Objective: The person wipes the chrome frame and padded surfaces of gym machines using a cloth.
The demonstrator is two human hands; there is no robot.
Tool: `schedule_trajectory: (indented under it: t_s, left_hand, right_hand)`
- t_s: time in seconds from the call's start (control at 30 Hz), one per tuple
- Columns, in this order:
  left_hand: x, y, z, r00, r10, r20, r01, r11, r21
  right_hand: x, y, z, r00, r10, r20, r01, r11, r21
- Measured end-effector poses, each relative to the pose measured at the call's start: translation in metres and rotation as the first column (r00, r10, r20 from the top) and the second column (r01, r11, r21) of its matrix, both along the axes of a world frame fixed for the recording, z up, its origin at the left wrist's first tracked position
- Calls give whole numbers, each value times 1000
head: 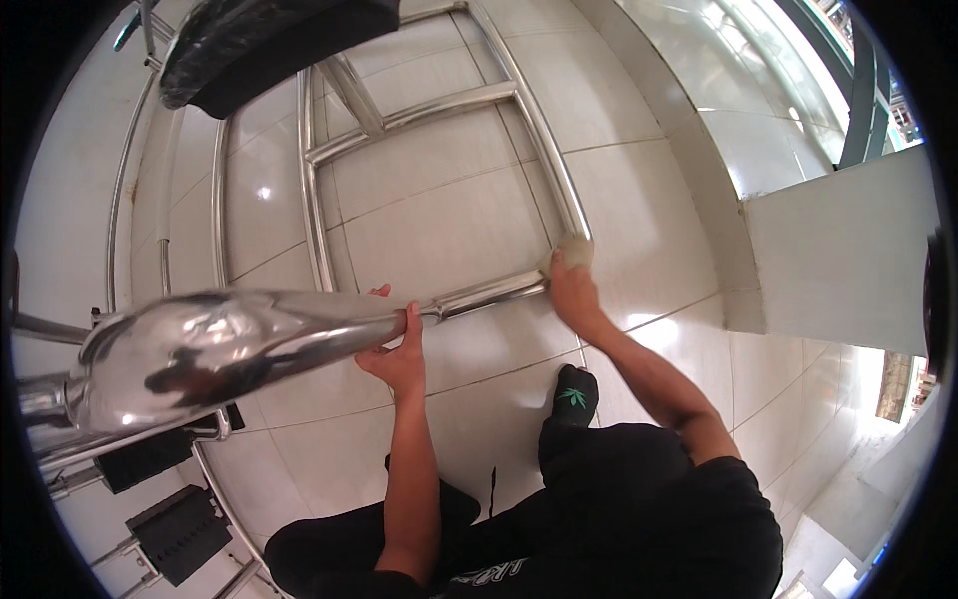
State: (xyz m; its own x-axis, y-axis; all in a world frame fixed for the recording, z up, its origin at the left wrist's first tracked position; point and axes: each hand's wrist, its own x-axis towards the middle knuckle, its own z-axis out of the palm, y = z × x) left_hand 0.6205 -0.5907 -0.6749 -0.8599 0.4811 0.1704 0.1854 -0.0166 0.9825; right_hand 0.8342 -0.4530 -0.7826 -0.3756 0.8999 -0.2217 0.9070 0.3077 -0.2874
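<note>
My left hand (pixel 397 359) is wrapped around the near end of a thick polished metal tube (pixel 217 344) that spans the left foreground. Its fingertips show above the tube, and part of the palm is hidden behind it. My right hand (pixel 575 299) presses a pale yellowish cloth or sponge (pixel 576 253), slightly blurred, against the near right corner of a shiny tubular metal frame (pixel 550 157). The frame lies low over the floor, and one crossbar (pixel 449 107) joins its sides.
A black padded part (pixel 277 56) overhangs the frame at the upper left. Black blocks on metal rails (pixel 179 528) stand at the lower left. My socked foot (pixel 575 393) rests on the tiled floor (pixel 434 202). A raised tiled ledge (pixel 831 254) borders the right side.
</note>
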Motion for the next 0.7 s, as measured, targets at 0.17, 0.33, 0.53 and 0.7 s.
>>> schedule_trajectory:
  t_s: [0.17, 0.33, 0.53, 0.7]
  left_hand:
    - [-1, -6, 2, 1000, 7, -23, -6, 999, 34]
    - [2, -14, -6, 998, -53, 37, 52, 999, 10]
    - [2, -36, -56, 974, 50, 222, -105, 964, 244]
    - [50, -47, -109, 750, 521, 407, -469, 853, -229]
  right_hand:
    - [-70, -53, 8, 976, 176, -129, -185, 981, -62]
    - [-130, -88, -21, 854, 345, -391, -417, 902, -115]
    - [-89, -90, 5, 804, 518, -292, -594, 725, -348]
    - [-65, -77, 67, 655, 732, 188, -493, 602, -628]
